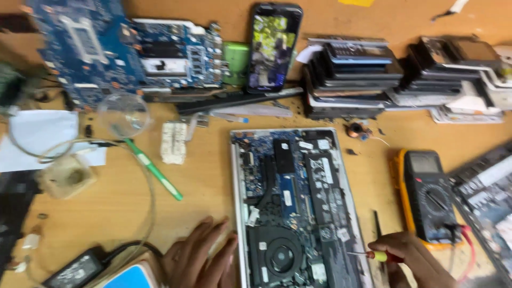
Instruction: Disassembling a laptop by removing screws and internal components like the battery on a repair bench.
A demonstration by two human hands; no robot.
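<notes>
- The opened laptop (296, 208) lies bottom-up in front of me on the wooden workbench (208, 176), its cover off, with the round cooling fan (281, 257) near me, the blue board above it and the long black battery (333, 213) along the right side.
- My right hand (413, 258) is closed around a small screwdriver (373, 255) with a yellow and red handle; its thin shaft points left, over the battery's lower part.
- My left hand (200, 261) rests flat, fingers spread and holding nothing, on the bench just beside the laptop's left edge.
- Just right of my right hand sits a yellow-cased multimeter (429, 197) with red and black leads.
- Left of the laptop lie a green-handled tool (153, 169) and a clear round lens (123, 114).
- At the lower left lies a black power adapter (74, 271) with its cable.
- Farther back, a blue motherboard (128, 50) lies at the upper left, a smartphone (273, 47) with a lit screen leans beside it, and stacks of flat devices (354, 77) stand to the right.
</notes>
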